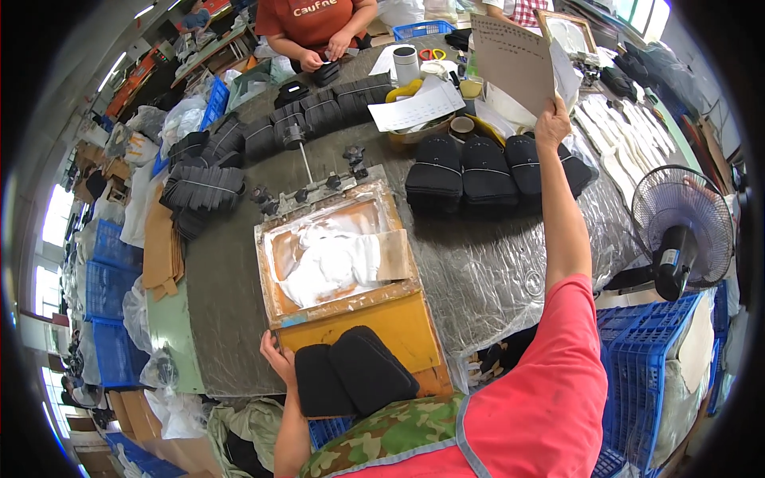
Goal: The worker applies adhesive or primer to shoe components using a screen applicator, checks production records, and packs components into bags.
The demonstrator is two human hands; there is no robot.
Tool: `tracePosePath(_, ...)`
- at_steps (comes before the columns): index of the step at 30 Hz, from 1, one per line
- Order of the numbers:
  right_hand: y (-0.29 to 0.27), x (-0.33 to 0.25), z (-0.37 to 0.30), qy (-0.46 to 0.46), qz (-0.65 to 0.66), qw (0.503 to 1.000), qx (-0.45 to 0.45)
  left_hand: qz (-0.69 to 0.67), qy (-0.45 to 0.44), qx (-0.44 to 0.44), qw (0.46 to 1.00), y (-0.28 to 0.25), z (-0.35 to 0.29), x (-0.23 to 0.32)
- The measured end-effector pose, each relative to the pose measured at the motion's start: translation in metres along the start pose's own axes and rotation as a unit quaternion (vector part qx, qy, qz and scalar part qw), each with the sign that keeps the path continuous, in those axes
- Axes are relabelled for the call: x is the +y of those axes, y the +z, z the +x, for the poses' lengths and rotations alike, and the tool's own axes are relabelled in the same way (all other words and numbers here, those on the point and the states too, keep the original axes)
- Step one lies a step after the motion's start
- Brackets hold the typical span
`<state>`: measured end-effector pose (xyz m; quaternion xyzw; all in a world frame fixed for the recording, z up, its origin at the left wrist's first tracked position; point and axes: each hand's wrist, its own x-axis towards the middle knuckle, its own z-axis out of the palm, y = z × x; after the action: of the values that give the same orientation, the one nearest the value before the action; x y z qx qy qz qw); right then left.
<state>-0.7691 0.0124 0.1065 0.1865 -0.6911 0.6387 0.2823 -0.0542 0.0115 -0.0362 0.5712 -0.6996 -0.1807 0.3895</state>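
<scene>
Raised at the far right, my right hand point(552, 125) grips the lower corner of a grey-brown cardboard sheet point(514, 64) with handwriting on it. My left hand point(277, 360) is at the near left corner of a yellow board point(370, 331), its fingers stretched out and apart, holding nothing. On that board's far side lies a wooden screen-printing frame point(263, 275), clamped at its far edge. White paste point(331, 267) is spread inside the frame, and a flat tan scraper point(393, 255) rests in it. Two stacks of black fabric pieces point(368, 368) lie on the near side, close to my body.
Banded black bundles point(434, 177) stand beyond the frame, and more grey-black bundles point(203, 187) line the left. A fan point(681, 227) and blue crates point(637, 358) are at the right. Across the table a person in a red shirt point(315, 20) handles a small black piece.
</scene>
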Motion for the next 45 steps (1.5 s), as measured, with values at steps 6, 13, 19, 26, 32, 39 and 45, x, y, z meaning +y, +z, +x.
tracePosePath(6, 0.031, 0.012, -0.006, -0.149, -0.064, 0.986, -0.039, 0.014, -0.02, -0.007, 1.0, 0.003, 0.001, 0.003)
tracePosePath(13, 0.047, 0.007, -0.023, -0.223, -0.085, 0.963, -0.121, 0.002, -0.001, -0.007, 1.0, 0.003, 0.002, -0.001)
tracePosePath(19, 0.042, 0.019, -0.031, -0.174, -0.242, 0.924, -0.239, 0.006, -0.008, -0.006, 1.0, 0.003, 0.005, 0.001)
tracePosePath(26, 0.047, 0.018, -0.016, -0.143, -0.403, 0.821, -0.378, -0.006, -0.003, -0.014, 1.0, 0.002, 0.005, -0.004)
tracePosePath(32, 0.057, -0.006, -0.018, -0.193, -0.432, 0.79, -0.389, 0.005, -0.008, -0.014, 1.0, -0.002, 0.002, -0.001)
tracePosePath(39, 0.059, -0.001, -0.022, -0.175, -0.459, 0.789, -0.369, -0.009, 0.003, -0.018, 1.0, 0.003, 0.002, -0.001)
tracePosePath(45, 0.047, 0.003, 0.003, -0.055, -0.455, 0.791, -0.405, -0.017, -0.017, -0.028, 0.999, 0.0, 0.006, -0.001)
